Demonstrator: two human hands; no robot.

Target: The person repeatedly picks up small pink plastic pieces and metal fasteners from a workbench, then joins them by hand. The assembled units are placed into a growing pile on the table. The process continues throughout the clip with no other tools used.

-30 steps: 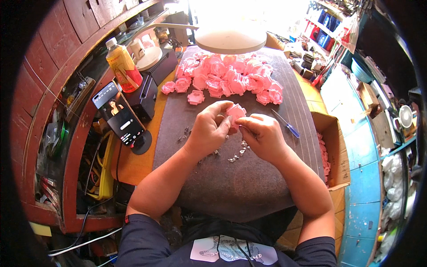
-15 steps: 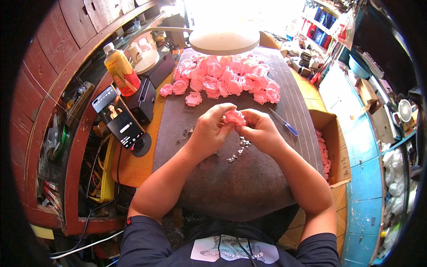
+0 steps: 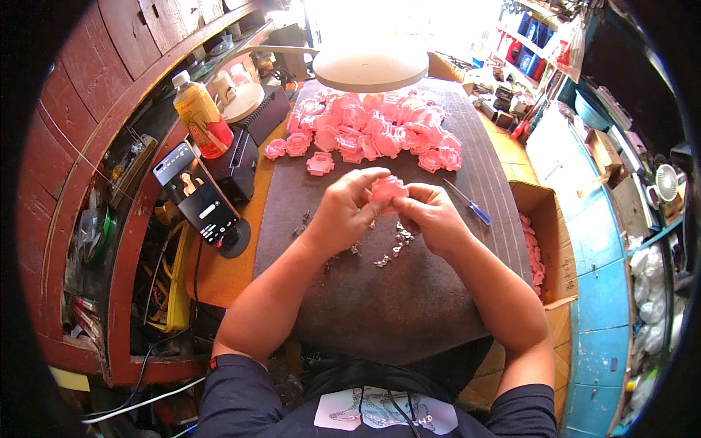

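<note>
Between my two hands, above the middle of the dark mat, is a small pink plastic part (image 3: pixel 388 187). My left hand (image 3: pixel 346 206) is closed on its left side, thumb below and fingers above. My right hand (image 3: pixel 432 217) pinches its right edge between thumb and fingertips. Whether a small metal piece sits in those fingertips is hidden. Small shiny metal pieces (image 3: pixel 394 247) lie on the mat just below my hands, and darker small bits (image 3: pixel 303 223) lie left of my left hand. A large heap of similar pink parts (image 3: pixel 365 128) covers the far end.
A screwdriver (image 3: pixel 469 202) with a blue handle lies right of my hands. At the right edge stands a cardboard box (image 3: pixel 558 241) holding pink parts. On the left are a phone (image 3: pixel 196 191) on a stand and a drink bottle (image 3: pixel 202 117). A round lamp head (image 3: pixel 371 69) overhangs the heap.
The pink part has been turned, showing a flatter face now. My right fingers have shifted slightly on its edge, and both hands stay at nearly the same place.
</note>
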